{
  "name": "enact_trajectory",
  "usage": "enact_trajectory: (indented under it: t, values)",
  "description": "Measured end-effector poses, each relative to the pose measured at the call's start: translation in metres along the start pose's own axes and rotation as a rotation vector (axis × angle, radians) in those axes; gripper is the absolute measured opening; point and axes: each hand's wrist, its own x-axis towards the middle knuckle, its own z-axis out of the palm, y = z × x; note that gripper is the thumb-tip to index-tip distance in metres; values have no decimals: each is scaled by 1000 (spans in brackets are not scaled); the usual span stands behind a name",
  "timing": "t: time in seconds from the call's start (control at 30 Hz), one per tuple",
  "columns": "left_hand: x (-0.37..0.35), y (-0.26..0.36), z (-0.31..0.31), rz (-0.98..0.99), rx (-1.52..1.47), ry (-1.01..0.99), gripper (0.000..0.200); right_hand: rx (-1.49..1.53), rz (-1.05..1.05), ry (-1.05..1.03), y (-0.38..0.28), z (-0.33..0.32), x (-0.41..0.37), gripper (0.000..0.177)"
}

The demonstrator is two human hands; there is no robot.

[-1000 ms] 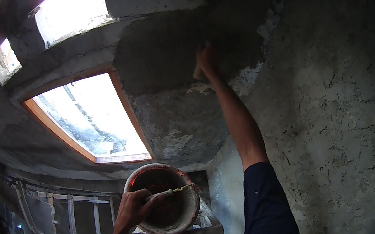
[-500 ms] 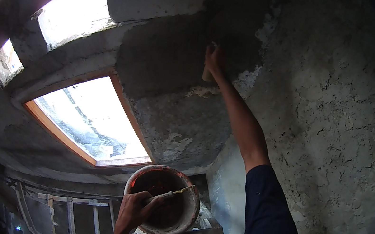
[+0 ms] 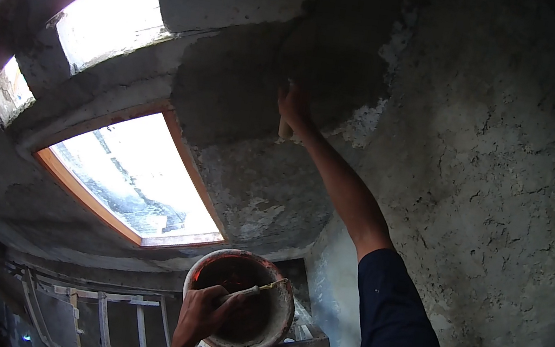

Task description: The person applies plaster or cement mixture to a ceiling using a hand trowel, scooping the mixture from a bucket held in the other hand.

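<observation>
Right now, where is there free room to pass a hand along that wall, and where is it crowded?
Free: the rough grey wall right of the raised arm, and the patch between window and arm. Crowded: low down, where the left hand grips the pan, and at the right hand pressing a pale block.

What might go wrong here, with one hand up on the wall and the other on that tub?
1. The right hand presses a small tool against the dark wet plaster overhead; loose bits may drop toward the face.
2. The left hand grips the tub at its rim together with a thin tool; either might slip.
</observation>
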Motion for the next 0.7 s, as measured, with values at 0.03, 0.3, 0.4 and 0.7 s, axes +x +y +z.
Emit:
enact_trajectory:
  t: [0.03, 0.3, 0.4, 0.7]
  values:
    - [0, 0, 1, 18, -9, 10, 34, -4, -1, 4, 0, 0, -9, 39]
    - [-2, 8, -1, -8, 7, -30, 34, -83, 123, -77, 35, -20, -48, 47]
    - [-1, 4, 1, -13, -9, -28, 34, -109, 163, -50, 57, -68, -15, 54]
    - [5, 9, 6, -60, 19, -44, 34, -386, 61, -19, 147, -145, 65, 49]
